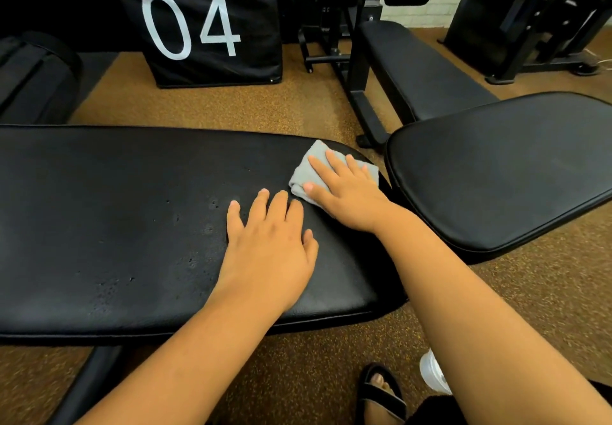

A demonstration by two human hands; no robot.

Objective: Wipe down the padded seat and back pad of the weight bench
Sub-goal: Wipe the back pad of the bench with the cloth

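A long black padded back pad (116, 212) of the weight bench stretches across the left and middle of the view, its surface pitted with small marks. The black seat pad (503, 173) lies to its right, across a narrow gap. My right hand (344, 189) presses flat, fingers straight, on a folded grey cloth (319, 154) at the back pad's far right end. My left hand (268, 242) rests flat on the pad just left of the cloth, fingers spread and holding nothing.
A black block marked "04" (198, 24) stands on the speckled brown floor (212, 106) behind the bench. Another black bench (420, 70) with roller pads sits at the back right. A white bottle (432, 371) and my sandalled foot (381, 388) are near the bottom right.
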